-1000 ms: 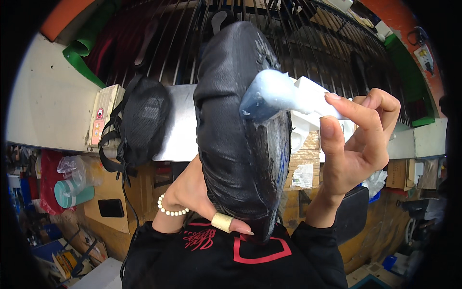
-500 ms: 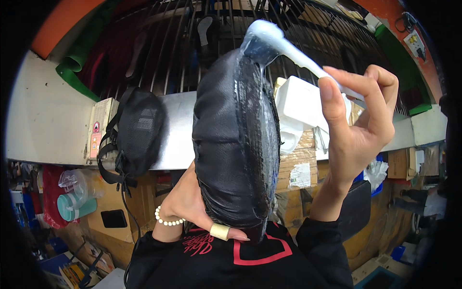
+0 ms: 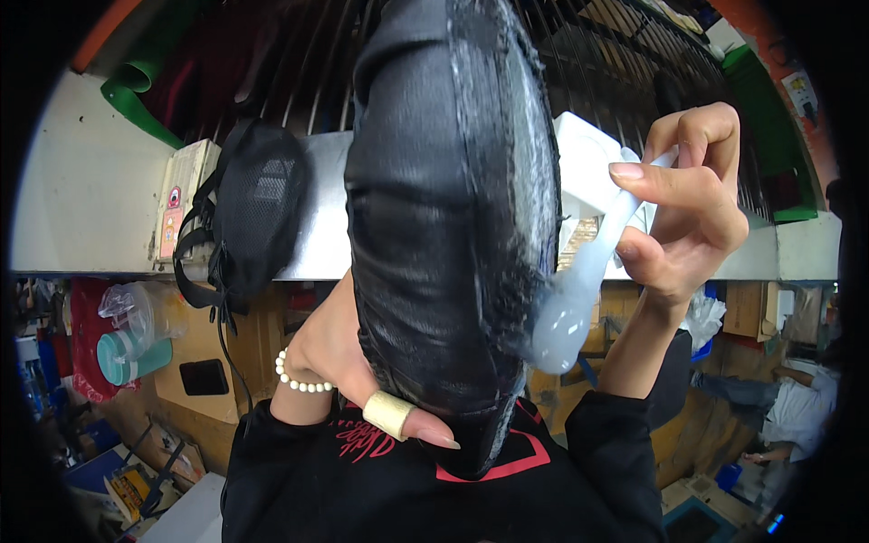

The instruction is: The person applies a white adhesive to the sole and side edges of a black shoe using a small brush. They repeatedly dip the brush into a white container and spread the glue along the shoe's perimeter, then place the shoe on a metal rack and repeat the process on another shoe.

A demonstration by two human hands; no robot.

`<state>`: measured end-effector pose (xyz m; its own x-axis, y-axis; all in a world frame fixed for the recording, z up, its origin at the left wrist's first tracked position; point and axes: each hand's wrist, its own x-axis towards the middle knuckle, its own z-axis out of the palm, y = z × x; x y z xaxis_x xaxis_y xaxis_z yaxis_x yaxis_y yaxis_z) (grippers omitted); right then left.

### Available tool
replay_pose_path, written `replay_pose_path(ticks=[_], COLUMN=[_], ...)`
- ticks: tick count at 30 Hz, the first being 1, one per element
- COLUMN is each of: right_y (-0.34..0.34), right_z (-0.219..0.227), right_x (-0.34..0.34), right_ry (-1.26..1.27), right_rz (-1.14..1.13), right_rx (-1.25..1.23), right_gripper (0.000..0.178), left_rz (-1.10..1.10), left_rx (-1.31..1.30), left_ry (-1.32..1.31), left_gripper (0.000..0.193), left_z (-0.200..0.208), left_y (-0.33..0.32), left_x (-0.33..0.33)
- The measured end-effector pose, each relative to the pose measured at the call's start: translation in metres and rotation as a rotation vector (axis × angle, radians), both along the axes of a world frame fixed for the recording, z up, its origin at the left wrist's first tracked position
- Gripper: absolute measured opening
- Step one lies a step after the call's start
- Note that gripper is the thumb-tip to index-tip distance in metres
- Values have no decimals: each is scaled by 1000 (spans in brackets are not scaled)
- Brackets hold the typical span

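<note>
A black leather shoe upper [image 3: 407,199], wrinkled along its side, stands upright close in front of me. Its rough bottom edge faces right and carries a wet, whitish smear. My left hand [image 3: 348,353] grips its lower end from the left, thumb in front with a tan band around it; the other fingers are hidden behind the shoe. Pinched between the fingers of my right hand [image 3: 692,204] is a white-handled glue brush [image 3: 593,271]. The brush points down, and its head, thick with milky glue, touches the lower part of the shoe's bottom edge.
Left of the shoe, a black mesh bag [image 3: 262,204] with straps lies on the metal bench. A white plastic container [image 3: 584,163] sits behind my right hand. Metal bars [image 3: 317,72] run across the back. A phone [image 3: 203,378] and a teal container [image 3: 136,359] are lower left; another person [image 3: 806,407] is far right.
The brush has gone from the shoe's top end down to the lower part of its bottom edge, its head now pointing down. The shoe has come nearer and higher in view.
</note>
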<state>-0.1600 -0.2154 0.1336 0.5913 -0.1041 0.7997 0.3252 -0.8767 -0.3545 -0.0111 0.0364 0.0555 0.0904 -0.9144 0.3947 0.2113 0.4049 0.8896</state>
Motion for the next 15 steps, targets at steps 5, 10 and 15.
replay_pose_path(ticks=[5, 10, 15], right_y=[-15, -32, -23], right_z=[-3, -7, -21], right_x=[-6, -1, -11], right_ry=[17, -25, 36], right_rz=[79, 212, 136], right_rx=[-114, -265, -72], right_gripper=[50, 51, 51], left_rz=[-27, -41, 81], left_rx=[-36, -74, 33], left_ry=[53, 122, 395], left_gripper=[100, 95, 88], left_z=[-5, -10, -8], left_y=[3, 2, 18], left_x=[1, 3, -14])
